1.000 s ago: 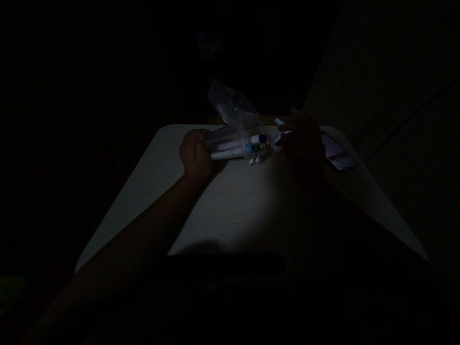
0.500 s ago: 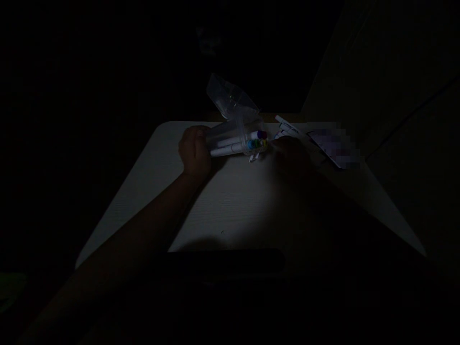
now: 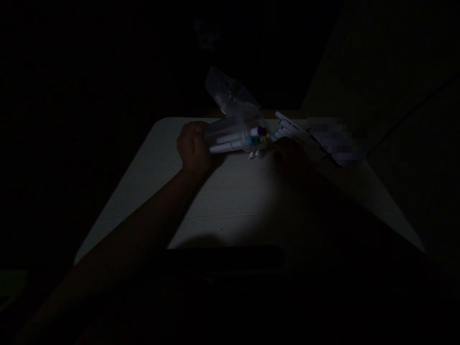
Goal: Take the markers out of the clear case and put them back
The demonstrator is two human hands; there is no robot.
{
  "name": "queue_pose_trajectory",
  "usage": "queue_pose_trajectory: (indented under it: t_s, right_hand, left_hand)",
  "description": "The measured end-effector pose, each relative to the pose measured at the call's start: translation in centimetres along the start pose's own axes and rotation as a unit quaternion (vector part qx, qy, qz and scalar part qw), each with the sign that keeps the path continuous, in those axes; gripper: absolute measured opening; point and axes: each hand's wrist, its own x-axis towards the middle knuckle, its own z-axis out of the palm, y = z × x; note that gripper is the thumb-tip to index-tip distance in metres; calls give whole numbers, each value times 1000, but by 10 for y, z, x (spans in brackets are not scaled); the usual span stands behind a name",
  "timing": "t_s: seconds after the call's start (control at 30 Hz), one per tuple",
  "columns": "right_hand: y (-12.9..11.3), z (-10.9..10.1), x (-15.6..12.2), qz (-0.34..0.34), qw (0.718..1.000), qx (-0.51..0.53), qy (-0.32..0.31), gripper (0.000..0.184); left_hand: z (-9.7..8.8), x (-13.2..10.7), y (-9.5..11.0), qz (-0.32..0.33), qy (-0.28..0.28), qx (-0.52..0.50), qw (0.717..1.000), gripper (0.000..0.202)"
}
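The picture is very dark. My left hand [image 3: 194, 146] is wrapped round the base of a clear plastic case [image 3: 224, 127], which lies on its side with its mouth to the right. Its hinged lid [image 3: 230, 92] stands open at the back. Inside are several white markers [image 3: 232, 144] with purple, red, blue, green and yellow ends. My right hand [image 3: 291, 155] is in deep shadow just right of the case's mouth, close to loose white markers [image 3: 287, 125]. Its fingers are too dark to show whether they hold anything.
Everything lies on a pale wood-grain table [image 3: 230, 196]. Right of the loose markers is a flat purplish packet [image 3: 332, 143], partly blurred out. A dark bar [image 3: 226, 258] runs along the near edge, and a wall with a thin cable rises on the right.
The whole view has shifted slightly, so things sit a little higher. My left hand still grips the case, and my right hand stays beside its mouth.
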Motion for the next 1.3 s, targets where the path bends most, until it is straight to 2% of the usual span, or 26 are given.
queue_pose_trajectory:
  t_s: [0.1, 0.33, 0.57, 0.77, 0.93, 1.13, 1.3]
  right_hand:
    - [1, -1, 1, 31, 999, 1, 7, 46]
    - [3, 7, 2, 29, 999, -36, -20, 43]
    - [5, 9, 3, 26, 999, -47, -8, 41]
    - [4, 8, 3, 41, 997, -62, -29, 42]
    - [5, 9, 3, 36, 997, -62, -35, 42]
    - [9, 15, 4, 33, 998, -59, -12, 40]
    - [11, 16, 5, 25, 998, -60, -9, 39]
  left_hand:
    - [1, 0, -1, -11, 6, 1, 1000, 73]
    - [1, 0, -2, -4, -6, 12, 1000, 65]
    - [1, 1, -3, 22, -3, 28, 999, 82]
    - [1, 0, -5, 13, -1, 13, 1000, 67]
    - [2, 0, -5, 12, -1, 14, 1000, 66]
    - [2, 1, -4, 18, -7, 28, 999, 61]
    - [1, 0, 0, 28, 4, 28, 999, 78]
